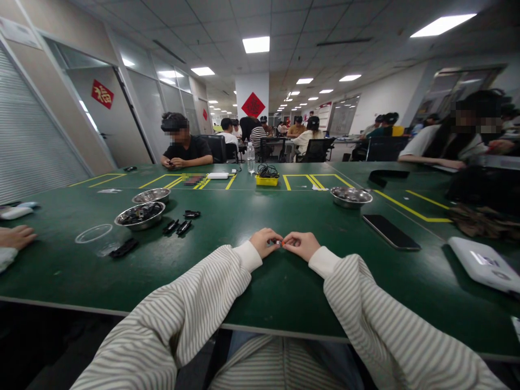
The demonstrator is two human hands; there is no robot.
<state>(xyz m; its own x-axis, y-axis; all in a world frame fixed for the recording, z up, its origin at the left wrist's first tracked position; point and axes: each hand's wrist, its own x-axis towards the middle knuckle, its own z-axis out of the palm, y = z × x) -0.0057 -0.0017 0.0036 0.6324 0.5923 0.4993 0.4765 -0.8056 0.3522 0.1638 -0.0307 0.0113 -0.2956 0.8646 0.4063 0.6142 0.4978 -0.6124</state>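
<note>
Both my hands meet fingertip to fingertip just above the green table (284, 287), in the middle of the view. My left hand (265, 242) pinches a small part (278, 243) with light and dark bits, too small to name. The fingers of my right hand (301, 245) are closed against its other side, where a speck of orange-red shows at the tips. Whether that orange bit is a separate piece I cannot tell. To the left of my hands lie several black plastic pieces (184, 227).
Left stand a metal bowl (140, 223) of dark parts, another bowl (151, 194) behind it, and a clear plastic cup (106, 246). A third bowl (351, 203), a phone (390, 232) and a white device (487, 265) are right. A co-worker's hand (18, 236) rests at far left.
</note>
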